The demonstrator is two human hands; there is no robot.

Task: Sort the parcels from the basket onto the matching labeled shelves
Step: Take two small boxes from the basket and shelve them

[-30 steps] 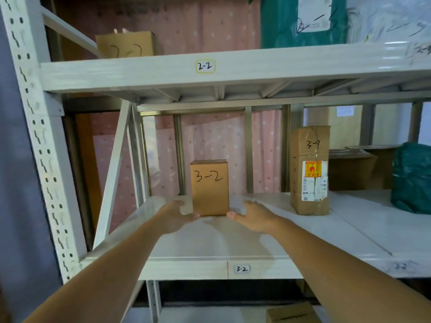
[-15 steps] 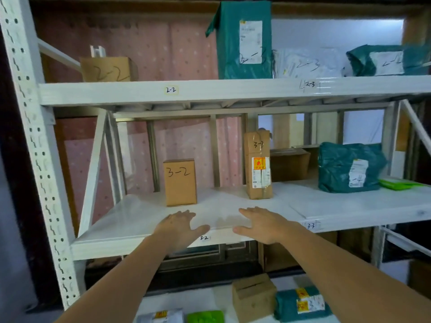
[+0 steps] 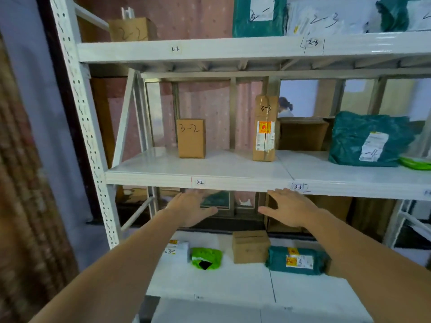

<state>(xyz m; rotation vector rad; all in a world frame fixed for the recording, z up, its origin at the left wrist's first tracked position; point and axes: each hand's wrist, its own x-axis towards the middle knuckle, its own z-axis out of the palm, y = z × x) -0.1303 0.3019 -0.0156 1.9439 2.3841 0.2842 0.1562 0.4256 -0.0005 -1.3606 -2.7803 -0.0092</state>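
Below the 3-2 shelf (image 3: 163,176), left hand (image 3: 190,210) and right hand (image 3: 288,209), each grip apparently spread, empty.

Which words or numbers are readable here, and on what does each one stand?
"3-2": brown box, handwritten.
"3-2": tag on middle shelf edge.
"3-3": tall box, handwritten.
"3-3": tag on the same edge.
"2-3": tag on upper shelf edge.
"2-3": white bag, handwritten.
"2-2": upper box, blurred but legible.
Printed parcel stickers, lower tags: too blurred.
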